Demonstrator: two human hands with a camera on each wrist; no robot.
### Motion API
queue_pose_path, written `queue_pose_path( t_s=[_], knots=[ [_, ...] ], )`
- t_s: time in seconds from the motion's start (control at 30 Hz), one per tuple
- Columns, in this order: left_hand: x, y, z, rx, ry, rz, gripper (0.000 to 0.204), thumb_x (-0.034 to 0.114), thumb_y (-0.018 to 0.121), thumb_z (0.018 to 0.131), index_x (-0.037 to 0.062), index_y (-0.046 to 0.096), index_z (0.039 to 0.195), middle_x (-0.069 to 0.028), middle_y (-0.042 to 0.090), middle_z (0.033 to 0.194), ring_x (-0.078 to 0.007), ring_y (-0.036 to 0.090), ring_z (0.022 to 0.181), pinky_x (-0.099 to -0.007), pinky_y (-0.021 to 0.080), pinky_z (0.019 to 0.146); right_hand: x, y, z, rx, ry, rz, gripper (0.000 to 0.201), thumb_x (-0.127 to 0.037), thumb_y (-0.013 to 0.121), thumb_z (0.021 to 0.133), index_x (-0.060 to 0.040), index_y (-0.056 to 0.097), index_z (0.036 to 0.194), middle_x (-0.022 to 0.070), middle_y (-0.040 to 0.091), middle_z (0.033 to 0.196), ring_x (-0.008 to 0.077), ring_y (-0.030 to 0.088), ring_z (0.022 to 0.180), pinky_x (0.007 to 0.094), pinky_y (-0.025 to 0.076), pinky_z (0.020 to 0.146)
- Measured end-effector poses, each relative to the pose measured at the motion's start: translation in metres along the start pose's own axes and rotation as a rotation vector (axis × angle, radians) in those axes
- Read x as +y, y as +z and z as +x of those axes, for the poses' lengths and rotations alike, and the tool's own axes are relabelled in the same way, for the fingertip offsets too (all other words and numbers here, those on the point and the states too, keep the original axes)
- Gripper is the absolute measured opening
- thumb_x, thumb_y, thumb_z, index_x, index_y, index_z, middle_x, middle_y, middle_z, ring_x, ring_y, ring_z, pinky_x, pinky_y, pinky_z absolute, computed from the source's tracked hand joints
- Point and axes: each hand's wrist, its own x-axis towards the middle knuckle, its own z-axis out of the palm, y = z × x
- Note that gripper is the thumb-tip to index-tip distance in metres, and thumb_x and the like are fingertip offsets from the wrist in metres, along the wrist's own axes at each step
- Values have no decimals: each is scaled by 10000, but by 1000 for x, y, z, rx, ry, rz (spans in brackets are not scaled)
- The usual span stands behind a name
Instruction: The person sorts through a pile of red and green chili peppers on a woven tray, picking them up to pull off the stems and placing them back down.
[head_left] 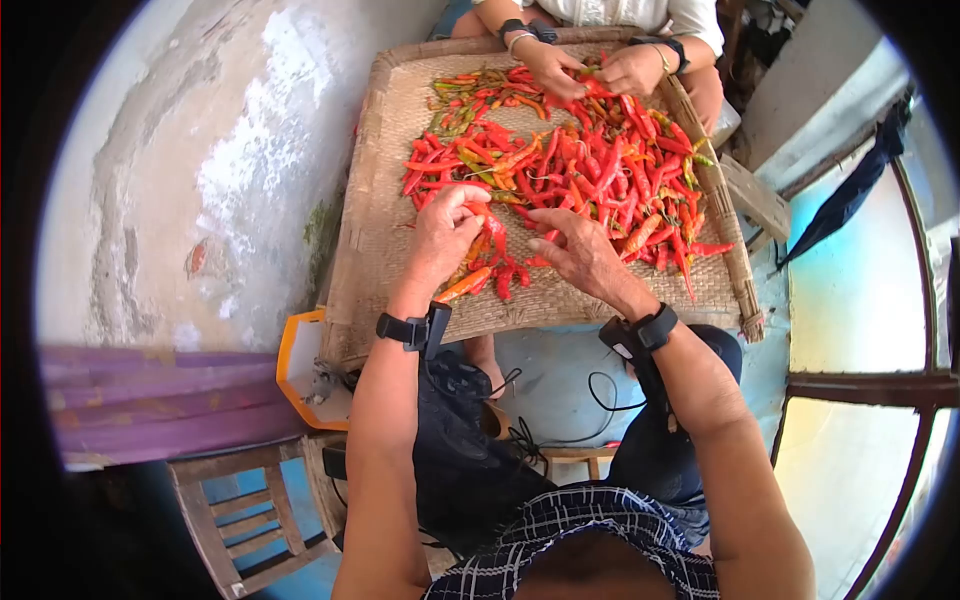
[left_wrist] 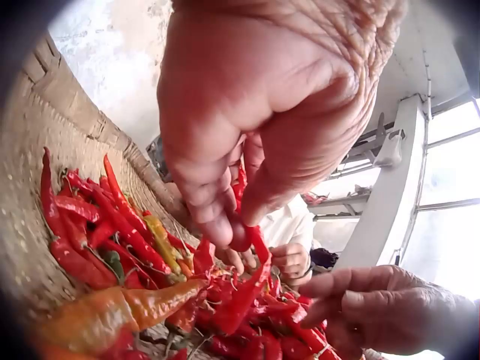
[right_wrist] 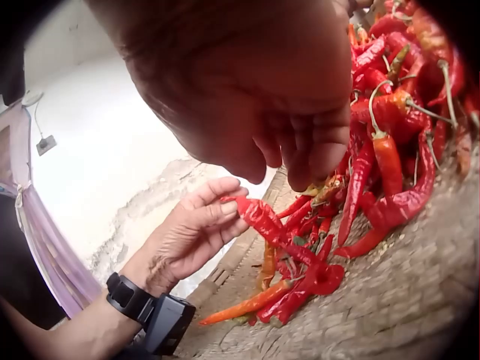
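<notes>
My left hand (head_left: 440, 238) pinches a red chili (right_wrist: 261, 220) by one end between thumb and fingertips; in the left wrist view the chili (left_wrist: 251, 289) hangs below the fingers. Under that hand lies a small group of red chilies with an orange one (head_left: 464, 284) at its near side. My right hand (head_left: 592, 262) hovers at the near edge of the large heap of red chilies (head_left: 610, 175), its fingers loosely bent, with nothing visible in them. Both piles rest on a woven tray (head_left: 385, 190).
Across the tray, another person's two hands (head_left: 553, 70) work among the chilies. Green and orange chilies (head_left: 455, 115) lie toward the far left. A wall (head_left: 240, 150) stands left of the tray, a wooden chair (head_left: 245, 520) is at lower left, and black cables hang below.
</notes>
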Motion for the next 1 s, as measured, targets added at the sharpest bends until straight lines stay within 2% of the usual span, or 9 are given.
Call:
queue_pose_path(
  t_s=[0.17, 0.23, 0.3, 0.43, 0.57, 0.73, 0.9, 0.93, 1.0],
  knots=[
    [24, 25, -7, -198, 60, 37, 294, -49, 561, 839, 20, 542, 1123, -37, 570, 1028, -79, 596, 788, -234, 490, 711, 2, 7, -1, -69, 29, 167, 287, -121, 639, 816, 26, 593, 1058, 174, 634, 786, 272, 635, 684, 360, 507, 655],
    [24, 20, -8, -149, 99, 12, 316, -12, 563, 861, 26, 531, 1173, -41, 552, 1077, -77, 591, 782, -226, 493, 697, 7, 5, 2, -132, 125, 95, 165, -128, 612, 868, 22, 600, 935, 65, 608, 721, 123, 597, 662, 296, 480, 581],
    [13, 7, -1, 104, -52, -188, 337, 11, 561, 872, 33, 519, 1205, -49, 547, 1095, -78, 590, 782, -226, 497, 693, 11, -4, 9, -70, 109, 107, 132, -111, 626, 819, 1, 623, 888, 169, 614, 718, 257, 623, 642, 369, 480, 604],
    [-22, -13, -2, -59, -209, 225, 192, 140, 569, 891, 44, 608, 1052, -24, 614, 939, -81, 578, 748, -254, 490, 659, 23, -20, 23, 287, 81, 23, 249, -102, 622, 815, 9, 594, 1036, 158, 616, 700, 286, 617, 642, 378, 492, 624],
    [-13, 27, -8, -129, 83, 769, 208, 225, 644, 817, 35, 638, 901, -118, 616, 819, -263, 614, 750, -373, 486, 670, 18, -31, 22, 565, -27, -109, 397, -93, 618, 820, 21, 521, 1187, 166, 643, 742, 301, 632, 678, 385, 507, 661],
    [-18, 44, -3, -153, 224, 976, 209, 212, 642, 804, 16, 633, 876, -145, 627, 814, -330, 606, 745, -413, 470, 657, 11, -21, 13, 271, -29, 12, 169, -76, 634, 798, 20, 627, 937, 188, 646, 760, 311, 656, 698, 385, 512, 625],
    [5, 32, -3, -65, -122, 374, 201, 175, 615, 837, 0, 612, 934, -106, 647, 707, -178, 618, 627, -331, 460, 581, 14, -4, 8, 56, -35, 39, 199, -138, 616, 828, 27, 620, 938, 203, 629, 704, 333, 650, 706, 392, 495, 619],
    [12, 36, -8, -64, -114, 304, 164, 145, 600, 849, 5, 607, 936, -83, 636, 692, -109, 591, 639, -288, 452, 583, 6, -5, 6, 29, 51, 28, 215, -170, 607, 843, 32, 620, 917, 203, 624, 691, 334, 647, 696, 395, 487, 606],
    [11, 48, -16, -49, 53, 345, 155, 114, 601, 836, 12, 598, 953, -107, 634, 738, -186, 621, 672, -318, 468, 603, 9, 1, 5, -8, 142, 55, 294, -254, 592, 868, 38, 618, 855, 182, 591, 628, 301, 619, 616, 391, 457, 563]
  ],
)
